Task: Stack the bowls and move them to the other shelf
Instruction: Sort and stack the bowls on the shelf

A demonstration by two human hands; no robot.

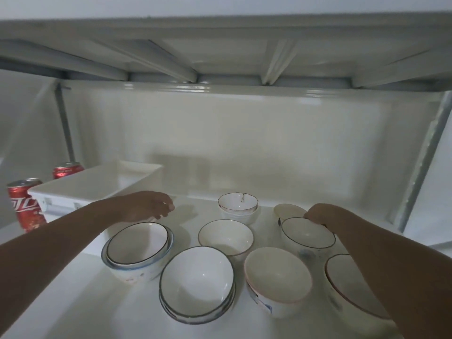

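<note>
Several white bowls stand on the white shelf (80, 307). At the left a dark-rimmed bowl sits nested in another, making a left stack (138, 245). A front stack (197, 282) of dark-rimmed bowls sits at the middle front. A single bowl (225, 234) is in the middle, and a scalloped stack (237, 204) stands behind it. A pink-rimmed bowl (277, 275) leans at the front right. My right hand (318, 216) grips the far rim of a dark-rimmed bowl (307, 234). My left hand (149, 206) hovers above the left stack with loosely curled fingers, holding nothing.
A small bowl (287, 210) sits behind the gripped one, and a large pink-rimmed bowl (347, 285) lies under my right forearm. A white plastic bin (97, 184) stands at the left, with two red cans (23, 204) beside it. Another shelf (220, 57) hangs low overhead.
</note>
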